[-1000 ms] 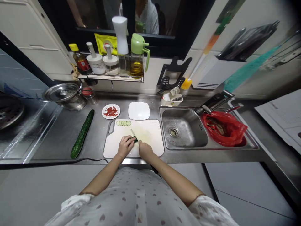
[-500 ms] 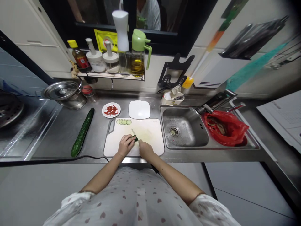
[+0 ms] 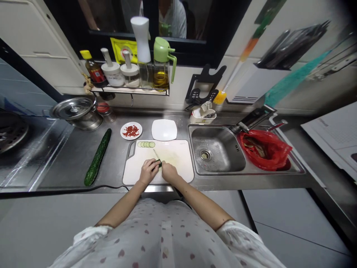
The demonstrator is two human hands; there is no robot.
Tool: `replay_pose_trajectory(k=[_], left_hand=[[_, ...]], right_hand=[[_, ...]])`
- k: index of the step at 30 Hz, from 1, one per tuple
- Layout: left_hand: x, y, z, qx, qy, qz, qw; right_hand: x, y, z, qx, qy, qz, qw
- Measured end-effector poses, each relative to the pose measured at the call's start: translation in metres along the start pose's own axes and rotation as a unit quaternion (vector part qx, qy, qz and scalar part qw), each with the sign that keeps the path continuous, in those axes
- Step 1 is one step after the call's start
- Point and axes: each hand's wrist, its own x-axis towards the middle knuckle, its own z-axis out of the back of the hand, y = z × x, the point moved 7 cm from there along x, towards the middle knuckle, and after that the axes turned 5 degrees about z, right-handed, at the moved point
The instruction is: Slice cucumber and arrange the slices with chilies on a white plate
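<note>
My left hand [image 3: 149,171] is closed on a short dark green piece of cucumber [image 3: 159,163], pressing it to the white cutting board [image 3: 181,163]. Just to its right, my right hand [image 3: 169,172] grips a knife, whose narrow blade [image 3: 155,153] points up and left beside the piece. The knife's handle is hidden in the fist. At the board's upper left lies a row of several round cucumber slices [image 3: 146,144], overlapping one another. A whole cucumber [image 3: 97,158] rests on the steel counter, left of the board.
Behind the board stand a small plate [image 3: 122,131] of chopped red bits and a white square plate [image 3: 164,130]. The sink [image 3: 217,149] is to the right, with a red plastic bag [image 3: 267,149] beside it. A lidded pot [image 3: 76,111] stands at the back left.
My right hand and the knife have shifted slightly left, closer to my left hand. My left hand stays on the cucumber piece. The whole view has moved a little.
</note>
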Motion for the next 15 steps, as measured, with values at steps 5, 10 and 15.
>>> replay_pose_trajectory(k=[5, 10, 15], left_hand=[[-0.001, 0.002, -0.001, -0.002, 0.0, 0.006, 1.0], [-0.002, 0.002, -0.001, 0.002, -0.007, 0.0, 1.0], [-0.002, 0.003, -0.002, 0.003, -0.006, -0.002, 1.0]], right_hand=[[-0.008, -0.002, -0.001, -0.005, 0.006, -0.006, 1.0], [-0.025, -0.007, -0.01, -0.018, 0.033, -0.015, 0.999], [-0.025, -0.01, -0.013, -0.016, 0.03, -0.017, 0.999]])
